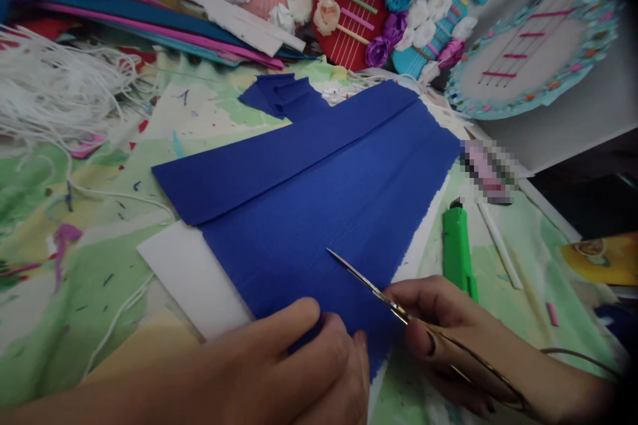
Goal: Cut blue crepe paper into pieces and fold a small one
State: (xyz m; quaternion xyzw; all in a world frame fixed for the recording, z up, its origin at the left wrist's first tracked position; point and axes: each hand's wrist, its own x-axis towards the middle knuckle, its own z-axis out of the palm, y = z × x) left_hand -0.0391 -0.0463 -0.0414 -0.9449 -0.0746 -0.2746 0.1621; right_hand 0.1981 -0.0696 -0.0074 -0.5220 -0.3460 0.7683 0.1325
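A long sheet of dark blue crepe paper (319, 192) lies across a white sheet (189, 272) on the table. My left hand (299, 358) presses the paper's near edge, fingers curled and pinching it. My right hand (463, 339) grips thin gold scissors (369, 285), whose blades point up and left over the blue paper. The handles are partly hidden by my fingers.
A green lighter (457, 249) and a white stick (498, 242) lie right of the paper. White string (54, 89) is heaped at left. Coloured paper sheets (149, 20), flower-decorated boards (349, 6) and a round turquoise board (533, 46) crowd the back. A folded blue piece (282, 96) sits behind.
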